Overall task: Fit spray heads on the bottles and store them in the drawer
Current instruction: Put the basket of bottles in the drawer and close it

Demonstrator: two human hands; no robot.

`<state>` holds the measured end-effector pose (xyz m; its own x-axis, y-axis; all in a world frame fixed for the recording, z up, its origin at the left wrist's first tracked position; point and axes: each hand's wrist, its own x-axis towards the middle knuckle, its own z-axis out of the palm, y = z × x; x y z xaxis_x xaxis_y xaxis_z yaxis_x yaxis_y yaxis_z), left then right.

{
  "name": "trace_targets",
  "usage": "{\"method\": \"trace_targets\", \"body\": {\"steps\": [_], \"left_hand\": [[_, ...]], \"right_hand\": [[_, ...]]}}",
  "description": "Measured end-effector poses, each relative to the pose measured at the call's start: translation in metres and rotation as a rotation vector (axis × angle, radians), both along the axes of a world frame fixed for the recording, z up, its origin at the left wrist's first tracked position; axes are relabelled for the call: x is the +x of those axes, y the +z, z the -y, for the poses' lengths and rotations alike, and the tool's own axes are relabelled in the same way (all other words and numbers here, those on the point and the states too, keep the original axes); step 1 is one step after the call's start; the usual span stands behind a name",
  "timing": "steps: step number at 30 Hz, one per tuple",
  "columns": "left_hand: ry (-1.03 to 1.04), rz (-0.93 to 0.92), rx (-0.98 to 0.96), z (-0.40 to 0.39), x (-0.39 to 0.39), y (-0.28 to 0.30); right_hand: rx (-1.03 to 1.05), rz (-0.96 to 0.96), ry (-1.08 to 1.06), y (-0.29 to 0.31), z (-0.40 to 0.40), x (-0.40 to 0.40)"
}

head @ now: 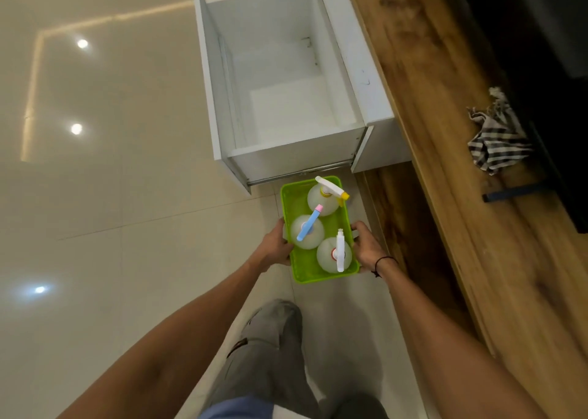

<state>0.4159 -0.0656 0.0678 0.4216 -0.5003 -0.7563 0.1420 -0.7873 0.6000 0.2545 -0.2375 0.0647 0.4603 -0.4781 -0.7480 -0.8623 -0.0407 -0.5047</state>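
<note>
Left hand (pixel 276 243) and right hand (pixel 366 246) gripped the green tray (pixel 288 196) holding 3 spray bottles (pixel 307 235), just below the open white drawer (pixel 286 157).

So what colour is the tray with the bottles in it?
Bright green. The tray shows best in the head view, the only one.

Tray (pixel 288 196) held between left hand (pixel 276 246) and right hand (pixel 366 248), just before open drawer (pixel 318 154). Three bottles (pixel 307 231) stand inside; cloth (pixel 496 138) lies right, apparently on counter (pixel 445 132).
</note>
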Motion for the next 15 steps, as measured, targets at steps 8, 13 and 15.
{"method": "trace_targets", "body": {"steps": [8,13,15], "left_hand": [[-0.029,0.038,-0.047,-0.013,0.017,0.051],[-0.013,0.066,-0.092,-0.013,0.033,0.071],[-0.003,0.076,-0.103,-0.013,0.041,0.077]], "right_hand": [[-0.123,0.062,0.121,0.061,-0.006,0.006],[-0.160,0.127,0.172,0.098,0.003,0.018],[-0.162,0.155,0.179,0.110,0.008,0.025]]}}
